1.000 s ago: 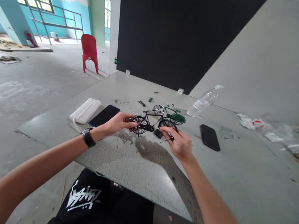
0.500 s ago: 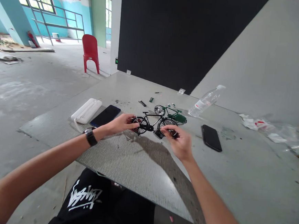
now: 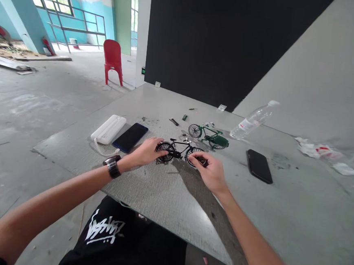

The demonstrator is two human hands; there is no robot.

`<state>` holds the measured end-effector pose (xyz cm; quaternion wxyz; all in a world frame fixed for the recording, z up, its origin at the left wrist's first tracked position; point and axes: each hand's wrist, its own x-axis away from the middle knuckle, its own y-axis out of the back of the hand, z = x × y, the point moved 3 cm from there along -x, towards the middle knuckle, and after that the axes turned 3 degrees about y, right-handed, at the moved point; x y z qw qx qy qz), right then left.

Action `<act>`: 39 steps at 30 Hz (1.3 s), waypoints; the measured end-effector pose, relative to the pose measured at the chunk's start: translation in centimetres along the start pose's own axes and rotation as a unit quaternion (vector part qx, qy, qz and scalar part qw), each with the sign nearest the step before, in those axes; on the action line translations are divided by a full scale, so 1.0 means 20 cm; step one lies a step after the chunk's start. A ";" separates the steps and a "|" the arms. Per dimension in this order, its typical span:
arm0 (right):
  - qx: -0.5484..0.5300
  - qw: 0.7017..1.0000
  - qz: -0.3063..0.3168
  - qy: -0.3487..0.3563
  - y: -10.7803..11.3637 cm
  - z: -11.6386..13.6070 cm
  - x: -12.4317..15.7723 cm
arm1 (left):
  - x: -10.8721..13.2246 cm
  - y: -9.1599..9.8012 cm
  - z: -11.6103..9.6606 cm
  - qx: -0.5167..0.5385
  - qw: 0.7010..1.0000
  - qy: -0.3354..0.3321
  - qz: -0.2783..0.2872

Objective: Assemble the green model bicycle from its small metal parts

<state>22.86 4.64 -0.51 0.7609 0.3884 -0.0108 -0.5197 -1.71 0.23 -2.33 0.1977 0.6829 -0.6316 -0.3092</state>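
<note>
A small black model bicycle (image 3: pixel 180 149) stands upright between my hands, low over the table. My left hand (image 3: pixel 149 151) grips its rear wheel, thumb on the near side and fingers behind. My right hand (image 3: pixel 209 169) pinches the front wheel, covering part of it. Just behind stands a green model bicycle (image 3: pixel 209 136), which neither hand touches. Two small loose pieces, a dark strip (image 3: pixel 174 122) and a green bit (image 3: pixel 184 117), lie farther back.
Left of my hands lie a white power bank (image 3: pixel 109 129) with a cable and a dark phone (image 3: pixel 130 137). To the right are a black phone (image 3: pixel 259 166), a tilted plastic bottle (image 3: pixel 253 121) and crumpled wrappers (image 3: pixel 325 152). A red chair (image 3: pixel 113 60) stands beyond the table.
Both hands have lowered the black bicycle slightly toward the table, keeping hold of both wheels. The view has shifted a little, so the surroundings appear farther right.
</note>
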 end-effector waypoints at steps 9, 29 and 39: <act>0.019 0.999 0.013 -0.035 0.00 -0.06 0.02 | 0.41 0.21 -0.09 -0.283 0.956 -0.049 -0.061; 0.032 0.999 0.016 -0.028 0.00 -0.04 0.00 | -0.05 0.35 0.12 -0.390 0.909 0.143 -0.022; 0.037 0.999 0.015 -0.020 0.00 -0.05 0.01 | -0.07 0.37 0.13 -0.348 0.926 0.144 -0.036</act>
